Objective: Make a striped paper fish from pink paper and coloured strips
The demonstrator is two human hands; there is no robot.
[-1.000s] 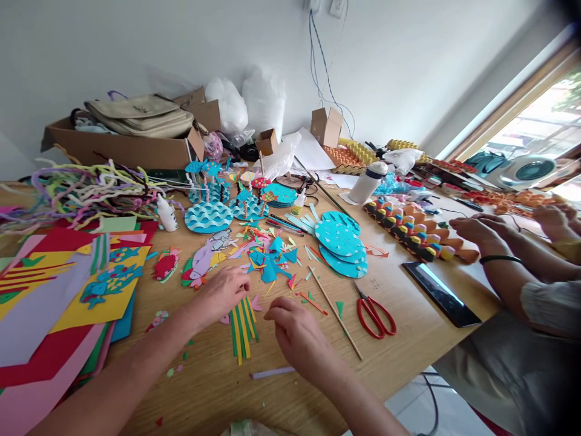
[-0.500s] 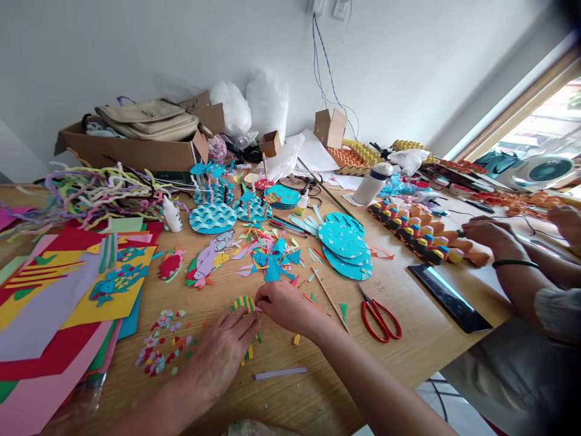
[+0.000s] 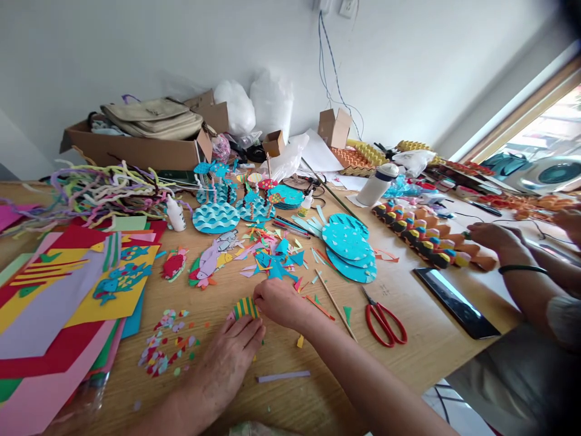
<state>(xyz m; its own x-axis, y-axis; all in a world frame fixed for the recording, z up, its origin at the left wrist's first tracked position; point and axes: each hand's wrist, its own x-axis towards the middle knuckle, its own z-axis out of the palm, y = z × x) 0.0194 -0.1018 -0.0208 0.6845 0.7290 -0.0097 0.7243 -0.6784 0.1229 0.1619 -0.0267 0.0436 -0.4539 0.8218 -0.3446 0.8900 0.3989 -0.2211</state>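
A small green-and-yellow striped paper fish [image 3: 246, 307], with a bit of pink at its left end, lies at the near middle of the table. My left hand [image 3: 227, 357] rests over its lower part, fingers stretched flat and pressing on the paper. At the fish's right edge, my right hand [image 3: 279, 303] is closed in a pinch; its fingertips are turned away, and what they pinch is hidden. Left of my hands are scattered small coloured paper bits [image 3: 166, 345]. A lilac paper strip [image 3: 284, 376] lies nearby, and red-handled scissors [image 3: 384, 321] rest to the right.
Coloured paper sheets [image 3: 49, 345] cover the left side. Ahead lie paper fish cutouts [image 3: 209, 260], blue paper discs [image 3: 347, 242] and a wooden stick [image 3: 336, 303]. A glue bottle [image 3: 175, 213] stands behind. On the right are a black tablet [image 3: 455, 301] and another person's hand [image 3: 490, 235].
The striped fish has been shifted under my left fingers, and its pink end now shows at the left. My right hand stays pinched at its edge. The view has shifted slightly.
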